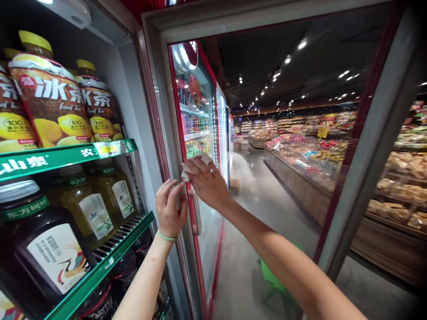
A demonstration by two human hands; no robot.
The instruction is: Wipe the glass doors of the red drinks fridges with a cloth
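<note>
My right hand [209,181] lies with its fingers nearly flat over a pale crumpled cloth [189,171], pressing it against the inside of the glass door near its left edge. Beside it, my left hand [171,206] is curled on the edge of the grey door frame [154,84]; a light green band [167,237] circles that wrist. The glass door [267,71] of the drinks fridge stands swung open in front of me. A light door handle [196,213] shows just below my right hand. The fingertips of my left hand are partly hidden.
At left, fridge shelves with green edge strips [66,155] hold iced tea bottles [53,102] and dark drink bottles [36,240]. Beyond the glass are another drinks fridge [196,106], a produce display [300,164] and a green stool-like object [271,275] on the floor.
</note>
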